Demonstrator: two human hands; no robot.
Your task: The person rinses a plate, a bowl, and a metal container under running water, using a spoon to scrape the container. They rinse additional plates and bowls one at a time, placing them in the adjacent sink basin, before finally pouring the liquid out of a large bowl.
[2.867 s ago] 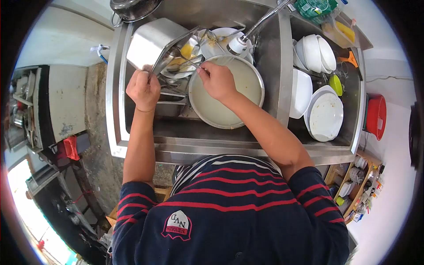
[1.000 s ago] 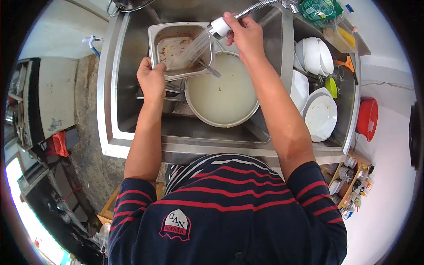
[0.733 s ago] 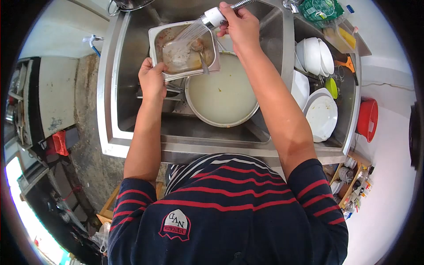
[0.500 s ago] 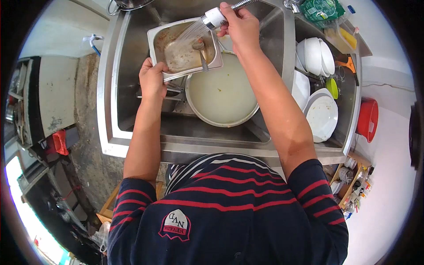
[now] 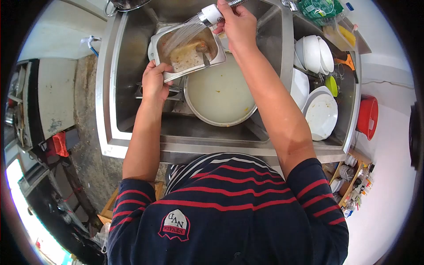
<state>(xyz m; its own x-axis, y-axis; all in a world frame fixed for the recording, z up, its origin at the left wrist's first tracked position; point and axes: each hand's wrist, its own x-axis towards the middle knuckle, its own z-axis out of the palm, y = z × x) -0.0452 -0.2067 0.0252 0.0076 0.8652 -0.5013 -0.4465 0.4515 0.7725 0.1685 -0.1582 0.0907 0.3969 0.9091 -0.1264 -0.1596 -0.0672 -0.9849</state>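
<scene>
Over the left part of the sink, my left hand (image 5: 156, 80) grips the near left corner of a rectangular metal pan (image 5: 187, 70). A spoon (image 5: 204, 55) lies inside the pan among brownish residue and water. My right hand (image 5: 237, 24) is closed round a white spray head (image 5: 212, 15), and water streams from it into the pan. Below and to the right of the pan sits a large round pot (image 5: 219, 99) full of cloudy water, partly covered by the pan and my right forearm.
White bowls (image 5: 312, 54) and a soiled white dish (image 5: 321, 117) stand in the right basin, beside a green cup (image 5: 331, 86). A green packet (image 5: 320, 9) lies at the back right. A red basin (image 5: 367, 117) is beyond the right edge.
The metal pan has tilted and shifted slightly right, and more water and loosened residue show in it. My right hand and the spray head have moved a little to the left.
</scene>
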